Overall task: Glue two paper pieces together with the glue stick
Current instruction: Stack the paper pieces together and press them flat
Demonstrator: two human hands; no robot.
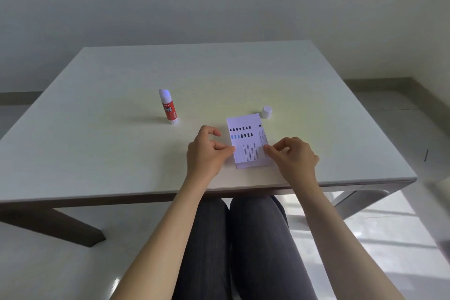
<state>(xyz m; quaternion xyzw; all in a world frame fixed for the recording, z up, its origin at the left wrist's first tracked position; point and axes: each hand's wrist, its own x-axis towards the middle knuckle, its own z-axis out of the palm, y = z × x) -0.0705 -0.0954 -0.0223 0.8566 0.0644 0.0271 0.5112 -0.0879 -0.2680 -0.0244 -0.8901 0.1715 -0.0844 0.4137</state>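
Hands frame the printed paper pieces (pixel 247 141) near the table's (pixel 97 153) front edge: left hand (pixel 207 151) pinching the left side, right hand (pixel 293 156) pinching the right. Uncapped glue stick (pixel 168 107) stands far left, cap (pixel 266 112) just behind the paper.

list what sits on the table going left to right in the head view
glue stick → left hand → printed paper → right hand. The cap is left out, since it overlaps the paper's right edge in that order.

Stacked printed papers (pixel 247 143), uncapped glue stick (pixel 168 107) upright
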